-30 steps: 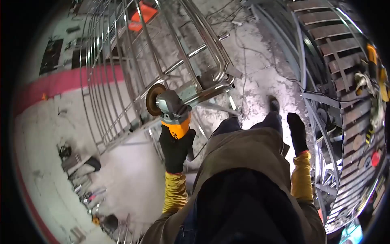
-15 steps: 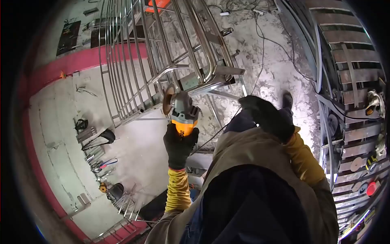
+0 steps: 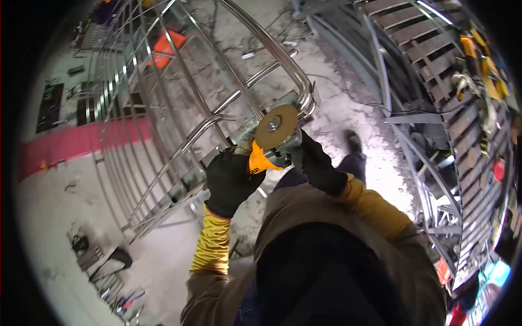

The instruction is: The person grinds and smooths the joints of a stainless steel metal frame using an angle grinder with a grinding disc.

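Observation:
An angle grinder (image 3: 265,158) with an orange body is held in front of my torso. Its round, tan-brown disc (image 3: 283,130) faces up toward me. My left hand (image 3: 231,182), in a black glove, is wrapped around the orange body. From the other side, my right hand (image 3: 319,165), also gloved in black, grips the grinder near its grey head; the fingertips are partly hidden. Just beyond the disc stands a shiny metal tube frame (image 3: 228,70) with bent corners and several parallel bars. The disc overlaps the frame's near corner in view; contact cannot be made out.
Slatted metal racking (image 3: 418,43) runs along the right, with grey steel beams (image 3: 375,65) beside it. An orange-red object (image 3: 167,48) lies beyond the bars. Several tools (image 3: 122,304) are on the floor at lower left. A pink-red strip (image 3: 81,144) crosses the left side.
My right hand has come from the right onto the grinder. The grinder has turned so its disc faces me. The camera view has swung, and the tube frame appears closer.

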Available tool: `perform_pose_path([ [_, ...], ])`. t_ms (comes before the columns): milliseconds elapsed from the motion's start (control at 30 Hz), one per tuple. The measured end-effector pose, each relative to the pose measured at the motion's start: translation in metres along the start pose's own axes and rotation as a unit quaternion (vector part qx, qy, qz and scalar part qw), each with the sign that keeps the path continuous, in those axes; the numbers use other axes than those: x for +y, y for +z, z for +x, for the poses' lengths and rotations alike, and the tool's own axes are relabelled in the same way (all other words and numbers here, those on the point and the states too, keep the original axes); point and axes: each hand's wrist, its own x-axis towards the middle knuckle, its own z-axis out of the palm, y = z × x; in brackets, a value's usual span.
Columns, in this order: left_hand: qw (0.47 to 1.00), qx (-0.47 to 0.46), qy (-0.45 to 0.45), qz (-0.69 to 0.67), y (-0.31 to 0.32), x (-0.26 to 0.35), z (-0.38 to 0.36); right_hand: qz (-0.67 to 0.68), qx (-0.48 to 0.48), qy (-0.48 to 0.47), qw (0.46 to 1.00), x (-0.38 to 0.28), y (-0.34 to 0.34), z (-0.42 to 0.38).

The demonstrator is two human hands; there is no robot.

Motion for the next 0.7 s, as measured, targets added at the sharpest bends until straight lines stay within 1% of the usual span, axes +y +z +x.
perform_pose_path([
  [33,0.999,0.01,0.033,0.022,0.01,-0.015,-0.006,-0.048,0.033,0.012,0.998,0.021,-0.001,-0.008],
  [67,0.999,0.023,0.038,0.002,0.017,-0.025,-0.007,-0.071,0.039,0.013,0.997,0.045,-0.003,-0.01],
  [100,0.997,0.038,0.069,0.001,0.022,-0.034,-0.006,-0.079,0.071,-0.048,0.993,0.068,-0.005,-0.01],
  [133,0.993,0.05,0.102,0.003,0.025,-0.042,-0.004,-0.084,0.102,-0.11,0.985,0.076,0.0,-0.011],
  [167,0.994,0.042,0.098,-0.034,0.026,-0.043,0.0,-0.09,0.161,-0.071,0.98,0.08,0.003,-0.017],
  [200,0.992,0.048,0.11,-0.044,0.028,-0.047,0.002,-0.101,0.171,-0.078,0.977,0.074,0.007,-0.018],
  [267,0.986,0.081,0.137,-0.045,0.037,-0.053,0.007,-0.187,0.166,-0.093,0.964,0.057,0.009,-0.017],
  [300,0.984,0.096,0.138,-0.06,0.042,-0.055,0.01,-0.142,0.189,-0.134,0.962,0.068,0.008,-0.007],
  [333,0.982,0.099,0.143,-0.067,0.046,-0.056,0.014,-0.149,0.194,-0.136,0.96,0.068,0.007,-0.005],
  [400,0.98,0.103,0.149,-0.078,0.049,-0.06,0.019,-0.287,0.255,-0.119,0.916,0.069,0.008,-0.002],
  [433,0.975,0.119,0.174,-0.075,0.045,-0.061,0.02,-0.23,0.259,-0.102,0.932,0.046,0.027,0.006],
  [467,0.974,0.121,0.178,-0.076,0.046,-0.063,0.019,-0.232,0.262,-0.105,0.931,0.045,0.031,0.006],
  [533,0.976,0.099,0.175,-0.08,0.05,-0.066,0.021,-0.172,0.283,-0.109,0.937,0.045,0.036,0.007],
  [567,0.976,0.1,0.178,-0.082,0.052,-0.068,0.022,-0.151,0.276,-0.116,0.942,0.048,0.034,0.008],
  [600,0.976,0.098,0.181,-0.069,0.052,-0.069,0.023,-0.153,0.279,-0.116,0.941,0.046,0.038,0.009],
  [667,0.976,0.099,0.185,-0.057,0.054,-0.071,0.025,-0.215,0.35,-0.115,0.904,0.042,0.047,0.014],
  [700,0.974,0.1,0.191,-0.068,0.055,-0.073,0.027,-0.245,0.351,-0.122,0.896,0.039,0.049,0.017],
])
